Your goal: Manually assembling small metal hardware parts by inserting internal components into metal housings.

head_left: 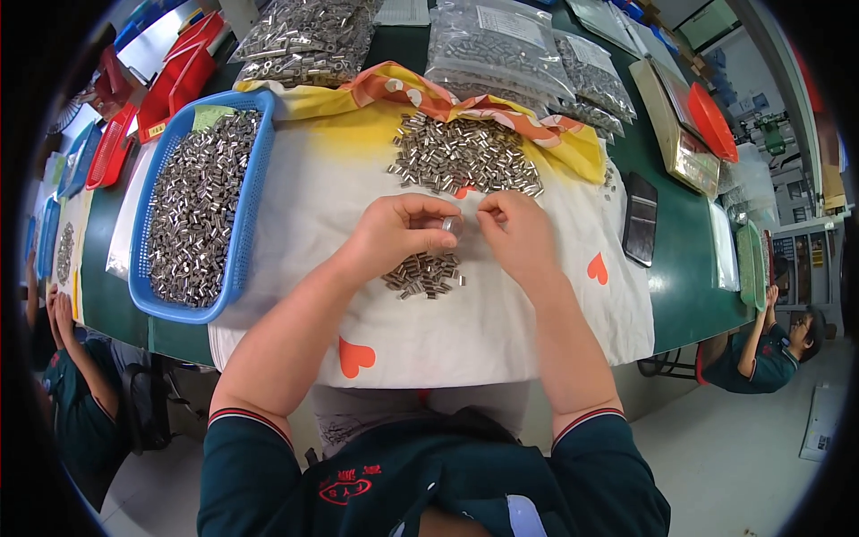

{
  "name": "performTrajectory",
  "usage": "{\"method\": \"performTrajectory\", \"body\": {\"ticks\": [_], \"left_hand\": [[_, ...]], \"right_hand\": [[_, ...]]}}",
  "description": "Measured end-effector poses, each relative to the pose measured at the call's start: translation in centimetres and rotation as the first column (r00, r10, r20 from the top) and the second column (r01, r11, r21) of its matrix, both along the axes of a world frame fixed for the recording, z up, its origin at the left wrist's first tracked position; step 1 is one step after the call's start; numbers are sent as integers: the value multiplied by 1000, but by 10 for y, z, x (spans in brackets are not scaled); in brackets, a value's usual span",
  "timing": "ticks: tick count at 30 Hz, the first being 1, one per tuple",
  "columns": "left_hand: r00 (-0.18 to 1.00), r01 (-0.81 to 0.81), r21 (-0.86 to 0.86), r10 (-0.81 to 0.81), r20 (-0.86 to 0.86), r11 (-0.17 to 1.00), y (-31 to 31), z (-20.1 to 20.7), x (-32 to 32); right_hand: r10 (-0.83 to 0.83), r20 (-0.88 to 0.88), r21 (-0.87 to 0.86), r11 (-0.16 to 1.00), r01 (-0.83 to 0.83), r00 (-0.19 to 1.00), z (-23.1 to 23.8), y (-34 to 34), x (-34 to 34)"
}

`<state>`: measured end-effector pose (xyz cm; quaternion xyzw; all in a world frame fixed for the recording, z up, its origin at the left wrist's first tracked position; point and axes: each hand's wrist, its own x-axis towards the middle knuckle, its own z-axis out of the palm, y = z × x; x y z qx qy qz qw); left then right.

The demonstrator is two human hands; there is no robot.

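Observation:
My left hand (394, 234) is closed, with a small shiny metal sleeve (450, 225) between thumb and fingertips. Just to its right, my right hand (521, 237) has its thumb and forefinger pinched together; anything between them is too small to make out. Both hands are over a white cloth (617, 309) printed with red hearts. A small pile of short metal sleeves (425, 277) lies below my left hand. Beyond the hands spreads a larger heap of similar sleeves (461, 154).
A blue plastic basket (255, 192) full of metal sleeves stands at the left. Clear bags of metal parts (497, 49) line the back. At the right are a dark phone-like object (640, 219) and a red tray (713, 123). People sit at both sides.

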<state>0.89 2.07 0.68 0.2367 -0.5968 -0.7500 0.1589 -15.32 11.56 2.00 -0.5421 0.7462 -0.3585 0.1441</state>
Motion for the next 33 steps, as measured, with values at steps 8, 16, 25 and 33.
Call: {"method": "performTrajectory", "body": {"ticks": [8, 16, 25, 33], "left_hand": [[994, -43, 66, 49, -96, 997, -2, -6, -1], [995, -89, -141, 96, 40, 986, 4, -6, -3], [998, -48, -119, 51, 23, 992, 4, -1, -1], [997, 59, -229, -47, 58, 972, 5, 1, -1]], "right_hand": [[220, 270, -94, 975, -201, 938, 20, 7, 10], [198, -105, -153, 965, -213, 974, 11, 6, 20], [223, 225, -87, 974, -208, 949, 14, 8, 8], [-80, 18, -59, 995, 81, 997, 7, 0, -21]]}}
